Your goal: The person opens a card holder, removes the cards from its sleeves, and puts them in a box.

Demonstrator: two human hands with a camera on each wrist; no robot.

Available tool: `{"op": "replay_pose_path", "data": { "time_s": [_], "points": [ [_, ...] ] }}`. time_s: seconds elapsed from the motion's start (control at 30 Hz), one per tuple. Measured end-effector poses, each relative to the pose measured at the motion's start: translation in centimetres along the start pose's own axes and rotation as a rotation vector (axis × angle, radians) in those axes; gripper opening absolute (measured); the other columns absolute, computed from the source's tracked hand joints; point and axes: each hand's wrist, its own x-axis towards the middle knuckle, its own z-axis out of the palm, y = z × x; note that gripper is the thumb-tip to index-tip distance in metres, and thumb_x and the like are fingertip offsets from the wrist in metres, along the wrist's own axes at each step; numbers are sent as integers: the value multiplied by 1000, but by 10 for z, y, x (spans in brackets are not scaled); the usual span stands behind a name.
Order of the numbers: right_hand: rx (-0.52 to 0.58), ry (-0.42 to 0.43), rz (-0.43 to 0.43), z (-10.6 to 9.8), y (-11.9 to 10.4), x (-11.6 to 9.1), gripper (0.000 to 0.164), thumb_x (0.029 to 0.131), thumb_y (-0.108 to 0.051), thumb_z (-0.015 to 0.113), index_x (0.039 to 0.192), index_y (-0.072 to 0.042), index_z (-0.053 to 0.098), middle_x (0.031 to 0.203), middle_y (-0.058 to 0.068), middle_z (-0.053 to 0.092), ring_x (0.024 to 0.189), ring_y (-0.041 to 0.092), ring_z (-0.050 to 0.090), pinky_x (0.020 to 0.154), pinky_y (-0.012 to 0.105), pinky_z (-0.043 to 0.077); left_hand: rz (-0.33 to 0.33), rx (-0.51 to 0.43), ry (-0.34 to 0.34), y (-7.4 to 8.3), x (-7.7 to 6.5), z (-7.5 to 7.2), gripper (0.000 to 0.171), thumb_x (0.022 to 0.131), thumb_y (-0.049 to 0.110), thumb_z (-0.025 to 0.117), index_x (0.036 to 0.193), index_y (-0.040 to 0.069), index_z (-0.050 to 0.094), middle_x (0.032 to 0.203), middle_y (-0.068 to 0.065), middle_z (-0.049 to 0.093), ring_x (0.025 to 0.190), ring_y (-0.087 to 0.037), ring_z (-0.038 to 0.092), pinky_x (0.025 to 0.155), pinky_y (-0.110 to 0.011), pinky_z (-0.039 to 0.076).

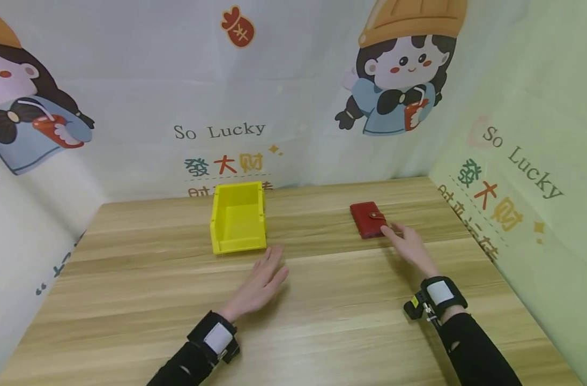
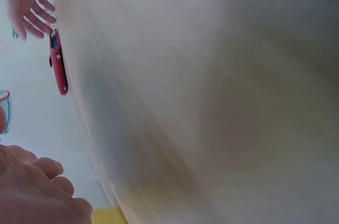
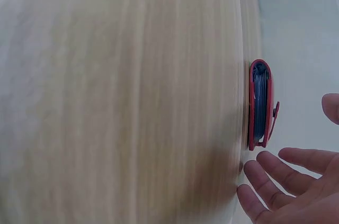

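Observation:
A small red card wallet point(image 1: 368, 220) with a snap strap lies flat on the wooden table at the right. My right hand point(image 1: 410, 247) is beside its lower right corner, fingers extended; in the right wrist view the fingertips point(image 3: 263, 156) sit close to the wallet's end, and I cannot tell whether they touch it. Dark sleeves show inside the wallet point(image 3: 260, 102). Left of the middle is a yellow open-fronted bin point(image 1: 238, 217). My left hand point(image 1: 259, 283) hovers or rests just below the bin's near right corner, fingers fairly straight, holding nothing.
The wooden table point(image 1: 322, 311) is bounded at the back and sides by a printed cloth point(image 1: 303, 96). Both wrists wear black straps with cameras.

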Motion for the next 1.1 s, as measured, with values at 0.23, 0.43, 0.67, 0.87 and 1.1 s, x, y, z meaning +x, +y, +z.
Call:
{"op": "replay_pose_path", "data": {
  "time_s": [0.23, 0.43, 0.67, 0.87, 1.1],
  "points": [
    [-8, 44, 3, 7, 1, 10, 61, 106, -33, 44, 144, 15, 41, 142, 37, 50, 133, 49, 50, 110, 56, 40, 21, -38, -18, 16, 37, 23, 62, 109, 31, 36, 159, -2, 17, 166, -23, 16, 156, -44, 8, 124, -60, 7],
    [12, 43, 33, 10, -1, 20, 57, 105, -28, 45, 142, 16, 44, 140, 36, 52, 133, 47, 50, 111, 54, 40, -9, -98, -75, 28, 69, 38, 61, 110, 28, 34, 159, -1, 15, 167, -23, 14, 156, -44, 6, 125, -60, 4],
    [-40, 64, 43, 13, 5, 37, 55, 103, -25, 50, 143, 12, 46, 140, 34, 54, 132, 46, 52, 109, 54, 42, -16, -108, -102, 40, 104, 55, 60, 110, 28, 32, 159, -1, 14, 167, -21, 14, 156, -42, 7, 126, -56, 7],
    [-122, 87, 36, 21, 2, 47, 58, 102, -30, 56, 145, 8, 46, 143, 31, 52, 134, 46, 51, 108, 55, 42, -61, -132, -96, 44, 120, 57, 60, 109, 27, 33, 159, -1, 15, 167, -21, 17, 156, -42, 6, 126, -54, 4],
    [-170, 97, 57, 36, -17, 50, 57, 97, -36, 64, 140, 0, 56, 114, 22, 70, 98, 33, 65, 75, 37, 47, -61, -97, -56, 43, 138, 58, 60, 107, 23, 36, 157, -5, 19, 163, -26, 25, 154, -48, 10, 126, -56, 7]
  ]
}}
